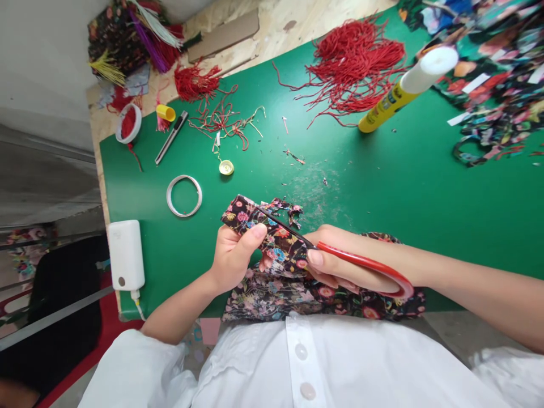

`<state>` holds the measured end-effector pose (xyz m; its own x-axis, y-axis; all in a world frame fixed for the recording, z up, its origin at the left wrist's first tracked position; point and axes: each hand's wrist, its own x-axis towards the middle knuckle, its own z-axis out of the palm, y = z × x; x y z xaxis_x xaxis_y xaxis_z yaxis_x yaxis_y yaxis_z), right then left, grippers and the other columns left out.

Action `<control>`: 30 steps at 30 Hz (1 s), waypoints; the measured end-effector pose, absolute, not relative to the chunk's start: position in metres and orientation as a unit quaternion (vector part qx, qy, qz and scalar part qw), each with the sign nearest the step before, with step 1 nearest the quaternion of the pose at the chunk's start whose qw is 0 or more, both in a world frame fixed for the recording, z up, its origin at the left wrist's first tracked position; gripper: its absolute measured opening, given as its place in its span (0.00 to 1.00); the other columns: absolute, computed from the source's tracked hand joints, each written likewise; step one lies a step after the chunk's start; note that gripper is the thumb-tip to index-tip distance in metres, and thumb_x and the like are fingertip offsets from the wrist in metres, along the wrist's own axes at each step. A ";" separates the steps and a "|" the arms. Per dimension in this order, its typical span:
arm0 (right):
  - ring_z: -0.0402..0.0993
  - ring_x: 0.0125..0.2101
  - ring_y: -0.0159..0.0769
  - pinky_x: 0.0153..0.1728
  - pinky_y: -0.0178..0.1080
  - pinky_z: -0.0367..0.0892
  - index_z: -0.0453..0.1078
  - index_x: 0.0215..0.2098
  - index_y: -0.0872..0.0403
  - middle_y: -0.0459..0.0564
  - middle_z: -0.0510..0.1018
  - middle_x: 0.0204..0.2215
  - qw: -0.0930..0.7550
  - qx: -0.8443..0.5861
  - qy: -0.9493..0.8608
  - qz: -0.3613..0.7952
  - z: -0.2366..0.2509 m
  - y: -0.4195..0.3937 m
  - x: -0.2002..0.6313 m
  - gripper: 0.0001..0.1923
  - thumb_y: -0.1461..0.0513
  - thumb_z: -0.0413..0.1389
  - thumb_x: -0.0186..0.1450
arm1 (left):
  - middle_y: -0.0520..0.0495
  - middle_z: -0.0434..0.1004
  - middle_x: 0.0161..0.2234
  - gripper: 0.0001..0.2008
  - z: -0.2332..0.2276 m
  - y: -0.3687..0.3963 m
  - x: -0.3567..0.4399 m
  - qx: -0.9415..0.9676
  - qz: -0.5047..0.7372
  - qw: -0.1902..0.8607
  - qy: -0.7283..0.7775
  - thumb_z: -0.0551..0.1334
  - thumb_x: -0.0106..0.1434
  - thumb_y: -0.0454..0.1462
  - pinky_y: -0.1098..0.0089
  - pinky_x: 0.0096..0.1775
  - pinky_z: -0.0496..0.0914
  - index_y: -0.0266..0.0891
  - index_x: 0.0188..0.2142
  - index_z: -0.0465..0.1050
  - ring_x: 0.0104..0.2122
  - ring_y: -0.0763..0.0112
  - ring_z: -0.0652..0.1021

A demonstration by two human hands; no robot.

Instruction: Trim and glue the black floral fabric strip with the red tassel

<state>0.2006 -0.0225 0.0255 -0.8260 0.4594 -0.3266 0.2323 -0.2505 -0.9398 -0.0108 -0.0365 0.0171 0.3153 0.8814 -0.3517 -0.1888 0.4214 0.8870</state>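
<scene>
My left hand pinches a black floral fabric piece, thumb on top, near its left end. In my right hand is a pair of scissors with red handles. Their dark blade lies along the fabric's upper edge, pointing up and left. A narrow cut strip of the same fabric curls just beyond the blade. More floral fabric spreads below both hands, against the white shirt. My right fingers partly hide the lower handle.
A green mat covers the table. Red cords and a yellow glue bottle stand beyond my hands. At left are a white power bank, a white ring and a utility knife. Fabric scraps pile up at right.
</scene>
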 end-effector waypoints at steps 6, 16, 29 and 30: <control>0.57 0.12 0.24 0.15 0.30 0.55 0.55 0.17 0.53 0.43 0.61 0.11 0.084 -0.266 -0.590 0.758 0.025 -0.023 0.202 0.40 0.30 0.33 0.63 | 0.52 0.73 0.16 0.20 0.018 -0.038 -0.007 0.374 0.365 0.721 0.456 0.65 0.62 0.48 0.78 0.13 0.64 0.38 0.20 0.74 0.13 0.78 0.70; 0.56 0.10 0.24 0.13 0.30 0.52 0.57 0.16 0.54 0.44 0.62 0.11 0.081 -0.287 -0.569 0.767 0.024 -0.025 0.201 0.41 0.29 0.34 0.62 | 0.51 0.70 0.14 0.24 0.020 -0.038 -0.005 0.397 0.342 0.709 0.472 0.63 0.63 0.51 0.76 0.13 0.61 0.38 0.18 0.71 0.13 0.77 0.67; 0.58 0.09 0.25 0.11 0.29 0.52 0.58 0.14 0.54 0.44 0.61 0.08 0.062 -0.324 -0.572 0.752 0.026 -0.027 0.199 0.43 0.28 0.34 0.59 | 0.51 0.69 0.14 0.24 0.018 -0.038 -0.006 0.389 0.337 0.709 0.483 0.64 0.62 0.52 0.77 0.13 0.60 0.37 0.19 0.70 0.12 0.79 0.67; 0.58 0.09 0.25 0.11 0.29 0.52 0.57 0.14 0.54 0.45 0.62 0.09 0.057 -0.330 -0.573 0.748 0.026 -0.027 0.199 0.43 0.27 0.34 0.59 | 0.52 0.69 0.15 0.23 0.017 -0.038 -0.005 0.391 0.343 0.703 0.486 0.64 0.62 0.51 0.78 0.13 0.59 0.36 0.20 0.69 0.12 0.80 0.67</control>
